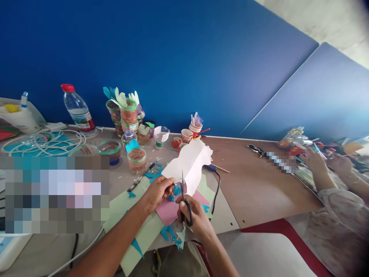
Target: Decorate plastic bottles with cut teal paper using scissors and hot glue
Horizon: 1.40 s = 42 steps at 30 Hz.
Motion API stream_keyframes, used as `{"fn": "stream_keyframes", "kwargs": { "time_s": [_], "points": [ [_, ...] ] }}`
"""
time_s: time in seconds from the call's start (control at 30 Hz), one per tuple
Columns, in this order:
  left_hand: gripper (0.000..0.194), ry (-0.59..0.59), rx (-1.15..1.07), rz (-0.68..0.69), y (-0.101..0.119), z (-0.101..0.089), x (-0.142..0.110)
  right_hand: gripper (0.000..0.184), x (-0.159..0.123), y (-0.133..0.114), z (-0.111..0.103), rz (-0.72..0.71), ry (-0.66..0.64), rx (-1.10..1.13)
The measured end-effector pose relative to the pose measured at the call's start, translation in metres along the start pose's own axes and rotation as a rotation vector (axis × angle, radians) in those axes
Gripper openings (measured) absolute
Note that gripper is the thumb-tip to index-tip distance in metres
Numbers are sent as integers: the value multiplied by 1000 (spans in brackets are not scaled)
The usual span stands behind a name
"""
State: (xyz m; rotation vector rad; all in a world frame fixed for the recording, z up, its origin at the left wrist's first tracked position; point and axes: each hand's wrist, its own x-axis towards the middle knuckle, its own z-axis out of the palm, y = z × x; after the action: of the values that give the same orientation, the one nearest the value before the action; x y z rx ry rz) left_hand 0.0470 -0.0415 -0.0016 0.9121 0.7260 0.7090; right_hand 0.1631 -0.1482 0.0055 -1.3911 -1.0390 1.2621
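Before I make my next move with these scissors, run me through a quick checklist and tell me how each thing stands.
1. Scissors gripped: ok, the right hand holds them by the black handles.
2. White paper held: ok, the left hand pinches its near edge.
3. Left fingers off the blades: ok, they show to the left, with a gap.
4. Blades around the paper: cannot tell from this angle.
5. Scraps cleared: not ok, blue paper scraps lie on the pale green sheet.
6. Co-worker's hands out of the way: ok, far right.
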Motion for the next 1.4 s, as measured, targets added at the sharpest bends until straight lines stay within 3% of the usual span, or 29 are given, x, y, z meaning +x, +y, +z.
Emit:
{"fn": "stream_keyframes", "kwargs": {
  "time_s": [0.13, 0.2, 0.3, 0.47, 0.57, 0.7, 0.87, 1.07, 1.4],
  "points": [
    [28, 109, -179, 46, 2, -5, 3, 55, -21, -13, -41, 135, -307, -76],
    [23, 149, -282, 43, 5, -6, 5, 56, -22, -23, -62, 129, -437, -137],
    [15, 247, -420, -1, 7, -7, 8, 50, -3, -42, -78, -26, -273, -170],
    [17, 302, -484, -6, 7, -9, 11, 34, 66, -58, -58, -209, 10, -285],
    [15, 295, -472, 70, 6, -11, 10, 32, 103, -52, -38, -349, 88, -396],
    [33, 342, -377, 147, 0, -11, 13, 30, 130, -35, -23, -410, 111, -507],
    [37, 397, -300, 98, -5, -13, 20, 30, 137, -20, -21, -370, 85, -500],
    [41, 382, -268, 36, -2, -11, 22, 27, 137, -12, -19, -363, 64, -446],
    [42, 360, -134, 14, -1, -7, 21, 30, 127, -14, -18, -397, 34, -283]
  ]
}}
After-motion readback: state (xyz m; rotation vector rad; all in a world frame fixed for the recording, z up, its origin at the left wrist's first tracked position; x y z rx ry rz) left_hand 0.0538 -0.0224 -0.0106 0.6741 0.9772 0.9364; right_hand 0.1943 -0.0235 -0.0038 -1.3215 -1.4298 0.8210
